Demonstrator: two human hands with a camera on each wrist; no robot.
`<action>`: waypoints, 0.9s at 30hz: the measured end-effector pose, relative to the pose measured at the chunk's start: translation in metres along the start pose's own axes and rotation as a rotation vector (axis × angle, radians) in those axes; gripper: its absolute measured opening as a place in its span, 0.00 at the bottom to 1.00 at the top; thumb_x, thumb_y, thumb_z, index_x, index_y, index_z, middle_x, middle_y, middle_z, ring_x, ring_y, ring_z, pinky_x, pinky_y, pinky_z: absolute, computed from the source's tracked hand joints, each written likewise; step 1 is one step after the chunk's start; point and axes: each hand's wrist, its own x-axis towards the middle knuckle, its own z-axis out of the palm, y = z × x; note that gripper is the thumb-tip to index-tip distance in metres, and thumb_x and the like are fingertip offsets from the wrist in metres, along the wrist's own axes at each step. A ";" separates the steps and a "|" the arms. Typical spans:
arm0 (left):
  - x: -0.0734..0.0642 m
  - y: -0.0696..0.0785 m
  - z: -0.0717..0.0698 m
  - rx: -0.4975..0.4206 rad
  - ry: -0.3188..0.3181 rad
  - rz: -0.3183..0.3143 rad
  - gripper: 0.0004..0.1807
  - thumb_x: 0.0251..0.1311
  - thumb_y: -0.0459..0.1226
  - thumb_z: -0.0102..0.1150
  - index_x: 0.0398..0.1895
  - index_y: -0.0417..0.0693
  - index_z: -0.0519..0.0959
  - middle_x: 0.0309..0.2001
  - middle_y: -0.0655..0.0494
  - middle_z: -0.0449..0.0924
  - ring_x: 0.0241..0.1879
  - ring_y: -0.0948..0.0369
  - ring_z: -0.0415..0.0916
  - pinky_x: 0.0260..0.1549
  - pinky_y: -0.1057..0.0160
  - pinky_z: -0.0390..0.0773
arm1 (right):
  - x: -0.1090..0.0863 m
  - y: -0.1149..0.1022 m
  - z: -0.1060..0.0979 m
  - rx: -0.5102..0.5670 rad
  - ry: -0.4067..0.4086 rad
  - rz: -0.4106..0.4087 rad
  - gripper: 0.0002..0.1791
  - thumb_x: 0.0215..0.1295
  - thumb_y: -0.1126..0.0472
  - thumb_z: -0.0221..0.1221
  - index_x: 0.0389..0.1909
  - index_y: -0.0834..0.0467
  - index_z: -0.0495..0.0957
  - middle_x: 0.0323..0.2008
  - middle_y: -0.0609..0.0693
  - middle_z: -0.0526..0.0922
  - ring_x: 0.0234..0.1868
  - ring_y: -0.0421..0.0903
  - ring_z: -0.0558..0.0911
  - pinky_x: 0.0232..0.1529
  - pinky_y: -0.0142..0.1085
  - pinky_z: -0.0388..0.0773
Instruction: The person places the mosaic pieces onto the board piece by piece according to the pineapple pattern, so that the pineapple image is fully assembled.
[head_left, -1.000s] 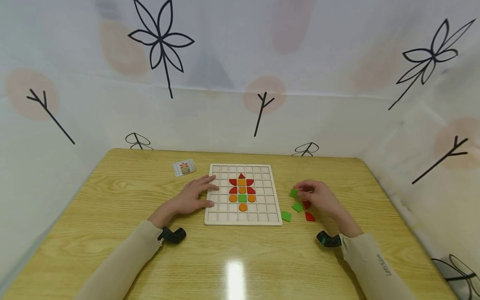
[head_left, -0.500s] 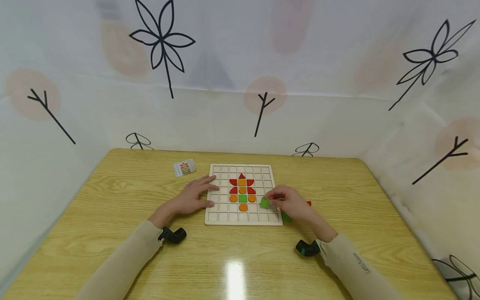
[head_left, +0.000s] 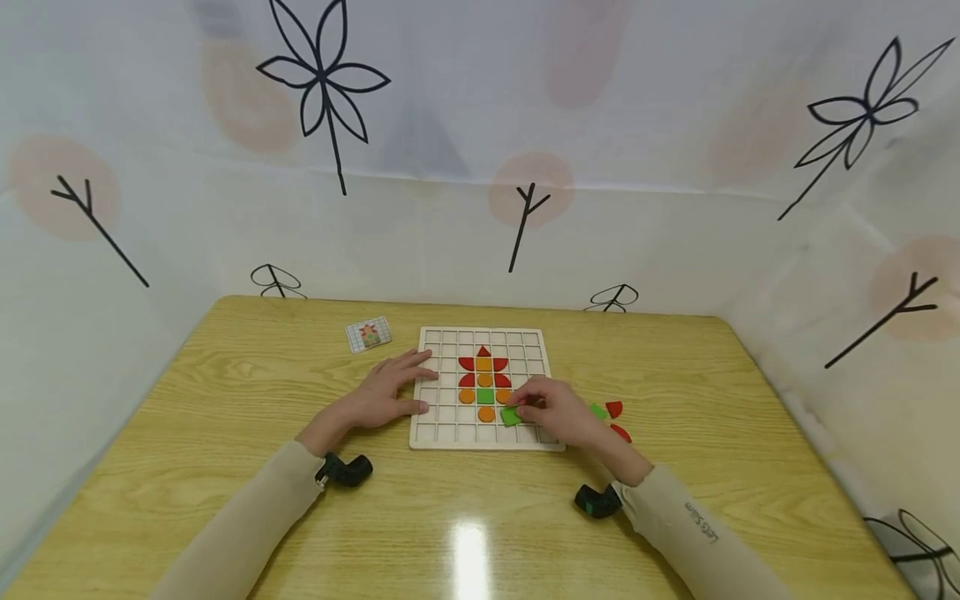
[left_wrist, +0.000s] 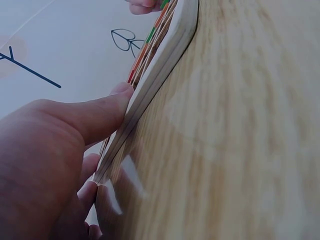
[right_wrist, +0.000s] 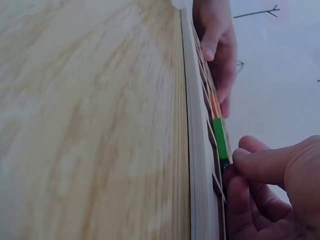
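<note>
A pale wooden grid board (head_left: 442, 435) lies on the table with red, orange and green pieces set in its middle cells. My right hand (head_left: 561, 410) pinches a green square tile (head_left: 511, 416) between thumb and fingers, over the board just right of the lowest orange disc (head_left: 486, 414). In the right wrist view the green tile (right_wrist: 220, 140) is at the thumb tip, low against the grid. My left hand (head_left: 384, 392) rests with spread, fairly straight fingers on the board's left edge; in the left wrist view its thumb (left_wrist: 102, 115) lies on the rim.
Right of the board lie a loose green tile (head_left: 597, 412) and red quarter-round pieces (head_left: 614, 409), partly behind the right hand. A small card (head_left: 368, 335) with a coloured grid pattern lies at the board's upper left. A patterned cloth (head_left: 420, 242) hangs behind the table.
My right hand has picked up a green tile from the loose pieces on the right and carried it left over the board. The left hand stays in place.
</note>
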 end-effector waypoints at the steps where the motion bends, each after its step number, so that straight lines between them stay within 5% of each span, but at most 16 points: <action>1: 0.000 0.000 0.000 0.003 0.000 -0.001 0.28 0.67 0.47 0.61 0.68 0.50 0.73 0.78 0.48 0.49 0.77 0.46 0.39 0.69 0.34 0.38 | 0.000 -0.001 0.000 -0.005 0.000 -0.005 0.07 0.67 0.69 0.62 0.41 0.58 0.86 0.36 0.46 0.80 0.38 0.44 0.77 0.40 0.34 0.76; 12: 0.000 0.000 0.000 0.012 0.002 0.006 0.28 0.67 0.47 0.62 0.67 0.50 0.74 0.78 0.47 0.50 0.77 0.46 0.40 0.68 0.33 0.39 | 0.002 0.000 0.005 -0.058 0.003 -0.082 0.05 0.63 0.68 0.66 0.39 0.58 0.86 0.33 0.45 0.77 0.34 0.41 0.75 0.35 0.32 0.76; 27: 0.000 -0.001 0.000 0.012 0.006 0.003 0.28 0.67 0.47 0.62 0.67 0.50 0.73 0.78 0.49 0.50 0.77 0.47 0.40 0.69 0.35 0.39 | 0.006 -0.010 0.015 -0.138 0.055 0.004 0.03 0.62 0.63 0.69 0.34 0.58 0.85 0.31 0.45 0.74 0.32 0.42 0.72 0.33 0.33 0.71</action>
